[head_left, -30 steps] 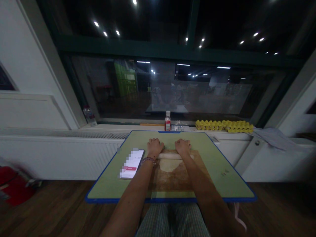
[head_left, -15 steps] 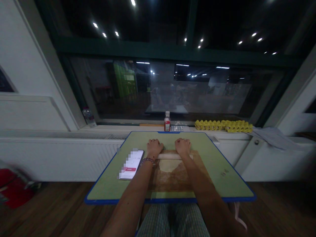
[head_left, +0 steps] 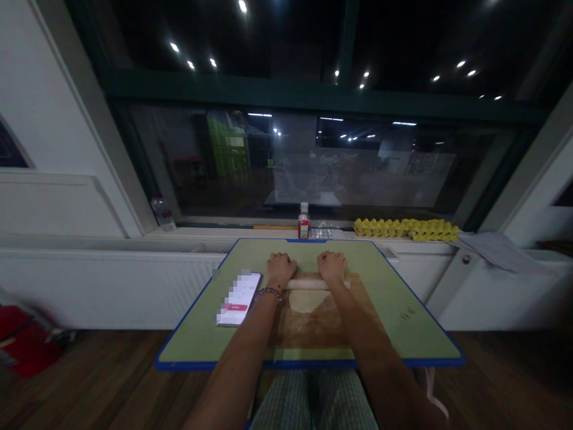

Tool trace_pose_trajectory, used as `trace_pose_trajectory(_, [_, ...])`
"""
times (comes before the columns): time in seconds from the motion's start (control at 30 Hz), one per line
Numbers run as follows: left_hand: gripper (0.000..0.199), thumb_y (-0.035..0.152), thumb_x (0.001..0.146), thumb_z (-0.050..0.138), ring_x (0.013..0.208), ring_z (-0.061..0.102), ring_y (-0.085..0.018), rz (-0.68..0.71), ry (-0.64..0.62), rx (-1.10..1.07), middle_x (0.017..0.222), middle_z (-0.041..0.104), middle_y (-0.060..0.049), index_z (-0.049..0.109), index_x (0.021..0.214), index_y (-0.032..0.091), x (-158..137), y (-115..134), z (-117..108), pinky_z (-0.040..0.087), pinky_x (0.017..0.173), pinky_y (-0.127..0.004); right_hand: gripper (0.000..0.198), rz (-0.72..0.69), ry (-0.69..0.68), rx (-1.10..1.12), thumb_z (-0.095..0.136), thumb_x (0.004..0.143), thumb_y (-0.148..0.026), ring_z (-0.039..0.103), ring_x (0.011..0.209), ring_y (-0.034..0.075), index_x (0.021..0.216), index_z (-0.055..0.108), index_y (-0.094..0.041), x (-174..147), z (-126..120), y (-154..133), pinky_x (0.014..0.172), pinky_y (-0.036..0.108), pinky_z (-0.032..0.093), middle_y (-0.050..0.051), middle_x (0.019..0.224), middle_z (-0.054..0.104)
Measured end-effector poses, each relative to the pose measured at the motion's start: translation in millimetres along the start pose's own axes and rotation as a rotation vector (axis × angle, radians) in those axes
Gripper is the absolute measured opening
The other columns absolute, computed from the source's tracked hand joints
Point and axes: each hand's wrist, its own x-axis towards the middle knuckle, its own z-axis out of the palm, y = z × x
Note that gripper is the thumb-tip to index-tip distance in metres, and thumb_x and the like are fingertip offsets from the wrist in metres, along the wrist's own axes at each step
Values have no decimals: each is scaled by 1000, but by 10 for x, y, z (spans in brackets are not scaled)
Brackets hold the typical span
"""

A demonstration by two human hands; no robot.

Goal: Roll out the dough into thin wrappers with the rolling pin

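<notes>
A pale rolling pin (head_left: 306,285) lies crosswise on a brown wooden board (head_left: 313,328). Just on the near side of it, a thin flat sheet of dough (head_left: 305,300) is spread out, its far edge meeting the pin. My left hand (head_left: 280,267), with a beaded bracelet at the wrist, bears down on the pin's left end. Over the right end is my right hand (head_left: 332,266), its fingers curled forward. Both palms cover the pin's ends, and the fingertips are hidden.
A lit phone (head_left: 239,300) lies left of the board on the green blue-edged table (head_left: 403,286). On the windowsill behind stand a small red-labelled bottle (head_left: 304,221), yellow egg trays (head_left: 405,229) and a clear plastic bottle (head_left: 163,213). A red object (head_left: 27,340) sits on the floor at left.
Hardly anything differs. Both hands stay over the rolling pin in the same place, and the dough keeps its shape. The view has shifted very slightly.
</notes>
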Motion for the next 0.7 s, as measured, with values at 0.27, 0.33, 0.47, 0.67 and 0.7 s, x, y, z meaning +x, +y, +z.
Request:
trace_pose_trajectory(0.27, [33, 32, 86, 46, 115, 53, -28, 0, -17, 22, 112, 69, -11, 73, 98, 18, -13, 15, -24, 42, 93, -36, 35, -19, 17, -17, 40, 92, -28, 50, 112, 29, 101, 73, -18, -43, -38, -14, 90, 37, 33, 13, 107, 70])
trace_pose_trajectory(0.33, [33, 32, 87, 46, 115, 53, -28, 1, -17, 24, 111, 70, -11, 73, 97, 18, -22, 19, -34, 41, 93, -36, 35, -22, 17, -20, 40, 92, -28, 50, 112, 29, 100, 73, -19, -43, -36, -16, 90, 37, 33, 13, 107, 70])
trace_pose_trajectory(0.47, [34, 32, 87, 45, 114, 53, -28, 20, -1, 20, 111, 70, -11, 73, 98, 17, -27, 17, -27, 42, 94, -37, 34, -19, 3, -23, 41, 93, -29, 49, 112, 28, 102, 73, -19, -34, -32, -16, 89, 36, 33, 13, 108, 70])
trace_pose_trajectory(0.67, [33, 31, 87, 45, 114, 53, -28, 16, -12, 27, 111, 70, -11, 74, 97, 17, -26, 18, -18, 42, 94, -37, 34, -31, 21, -18, 42, 92, -27, 50, 111, 28, 101, 74, -18, -37, -34, -5, 88, 36, 33, 13, 106, 71])
trace_pose_trajectory(0.7, [33, 31, 87, 45, 114, 53, -27, 19, -7, 26, 111, 70, -11, 74, 96, 17, -29, 19, -18, 42, 94, -36, 34, -32, 24, -19, 42, 92, -27, 51, 111, 28, 101, 74, -18, -37, -33, -5, 88, 36, 33, 13, 105, 71])
